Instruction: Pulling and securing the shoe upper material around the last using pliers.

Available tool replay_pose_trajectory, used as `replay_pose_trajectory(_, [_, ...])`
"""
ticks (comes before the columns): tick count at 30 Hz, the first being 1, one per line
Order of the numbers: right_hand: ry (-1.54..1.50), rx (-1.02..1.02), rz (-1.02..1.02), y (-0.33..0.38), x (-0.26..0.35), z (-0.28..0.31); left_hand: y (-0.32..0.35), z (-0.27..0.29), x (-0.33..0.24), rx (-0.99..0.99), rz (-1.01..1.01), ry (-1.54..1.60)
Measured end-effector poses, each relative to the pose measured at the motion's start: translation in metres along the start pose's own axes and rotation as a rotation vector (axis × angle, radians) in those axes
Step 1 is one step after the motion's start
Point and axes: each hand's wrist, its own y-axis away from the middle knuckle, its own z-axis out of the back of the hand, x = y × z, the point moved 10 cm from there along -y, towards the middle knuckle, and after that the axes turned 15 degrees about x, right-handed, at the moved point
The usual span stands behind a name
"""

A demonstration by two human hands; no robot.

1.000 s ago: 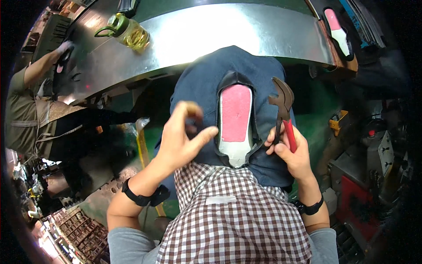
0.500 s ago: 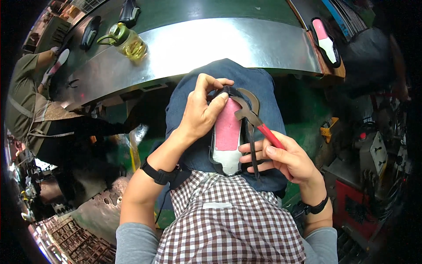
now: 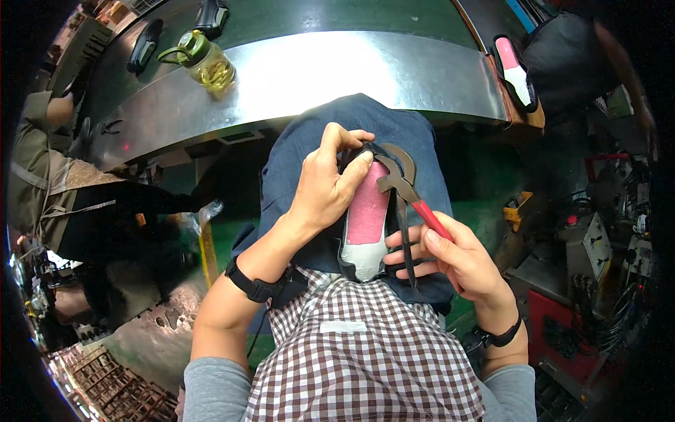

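An upturned black shoe [image 3: 367, 218], its underside pink along most of its length and white at the near end, lies on my lap. My left hand [image 3: 320, 183] is closed on the shoe's far end, thumb on the edge of the pink part and fingers curled over the rim. A pair of pincers [image 3: 405, 184] with a red handle rests its wide metal jaws against the shoe's far right edge. In my right hand [image 3: 464, 257] the red handle sits under the thumb, while the fingers reach past the other, dark handle. The pincers' jaws stand apart.
A metal-edged green bench [image 3: 281, 77] spans the far side. It carries a green-lidded bottle [image 3: 205, 65] and dark shoes [image 3: 145, 46] at left. Another pink-and-white upturned shoe [image 3: 515, 74] lies at right. A person [image 3: 49, 169] works at left; machinery [image 3: 580, 246] stands at right.
My hands, the shoe and the pincers keep nearly the same pose, with a slight shift of the view. The person at left has moved the arm, and the shoe there no longer shows.
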Motion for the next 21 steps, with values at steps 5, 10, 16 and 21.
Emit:
replay_pose_trajectory(5, [-0.104,0.095,0.042,-0.003,-0.011,0.004,-0.001,-0.001,-0.01,0.167,0.028,0.015])
replay_pose_trajectory(10, [-0.084,0.125,0.025,-0.001,-0.001,-0.005,-0.006,-0.003,-0.001,0.254,0.083,-0.008])
replay_pose_trajectory(16, [0.038,0.051,-0.06,0.005,-0.005,-0.001,-0.007,-0.005,0.007,0.215,0.103,0.051])
replay_pose_trajectory(21, [0.1,0.015,-0.112,0.009,-0.005,0.001,-0.007,-0.005,0.009,0.174,0.084,0.075])
